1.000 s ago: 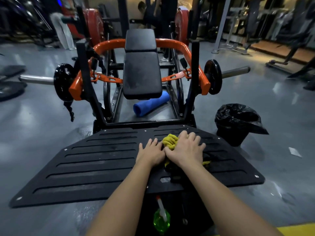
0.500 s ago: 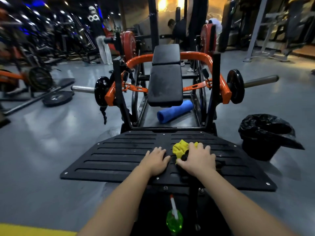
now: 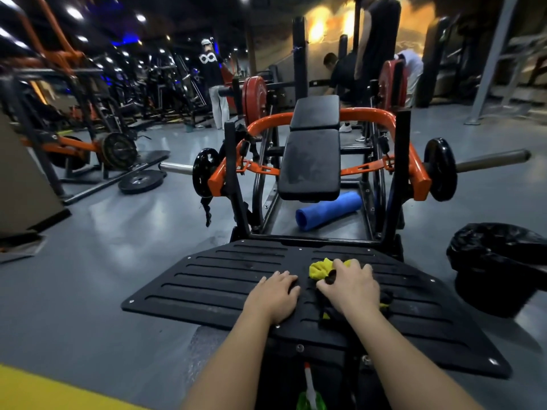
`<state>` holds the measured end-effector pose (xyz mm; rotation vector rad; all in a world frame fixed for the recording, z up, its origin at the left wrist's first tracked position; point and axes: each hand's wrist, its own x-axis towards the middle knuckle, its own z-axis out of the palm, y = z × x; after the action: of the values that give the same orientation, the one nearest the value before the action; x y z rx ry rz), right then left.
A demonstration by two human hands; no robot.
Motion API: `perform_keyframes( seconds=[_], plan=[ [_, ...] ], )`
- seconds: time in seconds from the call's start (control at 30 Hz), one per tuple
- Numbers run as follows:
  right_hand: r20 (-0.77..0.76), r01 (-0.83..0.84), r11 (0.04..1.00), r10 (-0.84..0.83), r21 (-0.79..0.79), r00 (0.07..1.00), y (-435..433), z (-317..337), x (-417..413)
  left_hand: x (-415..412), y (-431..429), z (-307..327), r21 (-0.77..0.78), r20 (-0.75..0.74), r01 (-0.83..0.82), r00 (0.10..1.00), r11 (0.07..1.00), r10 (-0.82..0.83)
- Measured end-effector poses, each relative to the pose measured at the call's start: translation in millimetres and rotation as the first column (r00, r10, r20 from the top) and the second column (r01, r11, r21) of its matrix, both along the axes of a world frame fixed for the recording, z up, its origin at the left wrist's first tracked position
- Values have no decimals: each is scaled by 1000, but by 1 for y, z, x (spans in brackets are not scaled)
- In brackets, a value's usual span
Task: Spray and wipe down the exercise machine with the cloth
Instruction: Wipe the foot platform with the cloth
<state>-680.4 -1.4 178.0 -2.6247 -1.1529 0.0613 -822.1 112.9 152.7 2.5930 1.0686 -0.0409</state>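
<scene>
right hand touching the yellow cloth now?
Touching. Head view: right hand grips the yellow cloth, which bunches out between thumb and fingers.

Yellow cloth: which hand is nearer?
Right. The right hand grips the yellow cloth on the footplate; the left hand lies flat beside it, not touching.

Your right hand [image 3: 350, 284] covers most of the crumpled yellow cloth [image 3: 321, 269]; the green plastic spray bottle [image 3: 310, 398] is cut off at the lower edge, the black bag-lined bin [image 3: 497, 261] at the right edge.
</scene>
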Motion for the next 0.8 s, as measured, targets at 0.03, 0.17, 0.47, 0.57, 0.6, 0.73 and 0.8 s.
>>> perform_keyframes(
  seconds=[0.03,0.17,0.47,0.57,0.6,0.73,0.8],
  plan=[
    [-9,-13,1000,12,-10,1000,-4,3,-1,0,0,1,-4,-2,-1,1000,1000,1],
    [-15,-39,998,38,-50,999,-26,14,-9,-1,2,-1,-21,-20,1,1000,1000,-2],
    [-24,-28,993,25,-117,999,-78,34,-40,0,-1,3,-46,-172,27,984,999,-35],
    [-17,-13,987,10,-162,1000,-74,39,-42,1,-1,2,-42,-181,27,983,999,-34],
    [-20,2,986,-6,-164,1000,-71,39,-43,1,0,2,-46,-180,29,983,999,-37],
    [47,78,994,-75,-75,996,-55,26,-43,1,0,0,-48,-167,31,985,998,-39],
    [88,82,996,-79,-41,993,-43,17,-40,0,2,-1,-46,-153,33,987,998,-40]
  ],
)
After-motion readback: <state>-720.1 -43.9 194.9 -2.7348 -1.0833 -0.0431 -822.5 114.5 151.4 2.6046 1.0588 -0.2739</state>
